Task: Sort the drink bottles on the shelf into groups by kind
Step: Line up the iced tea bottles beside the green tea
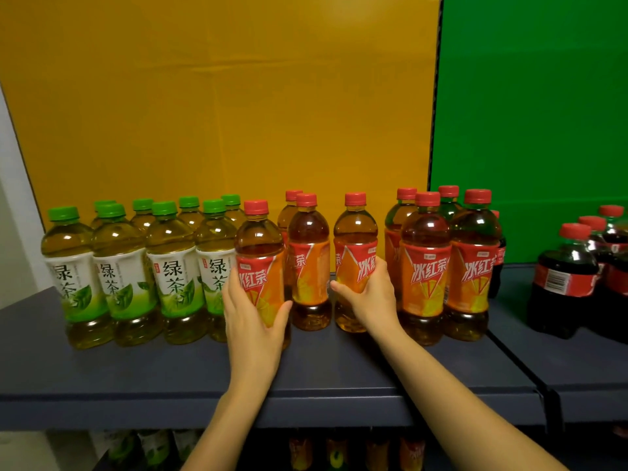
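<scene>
On the dark grey shelf (170,368) several green-capped green tea bottles (173,273) stand in a group at the left. To their right stand several red-capped iced tea bottles with orange labels (424,266). My left hand (253,321) grips one iced tea bottle (260,246) right beside the green tea group. My right hand (372,294) grips another iced tea bottle (355,232) in the middle. A third iced tea bottle (309,260) stands between the two held ones. Dark cola bottles (567,277) with red caps stand at the far right.
A yellow panel (221,96) and a green panel (530,113) back the shelf. A seam (520,365) splits the shelf at the right. More bottles (339,453) show on a lower shelf beneath. A white wall (10,215) lies at the left.
</scene>
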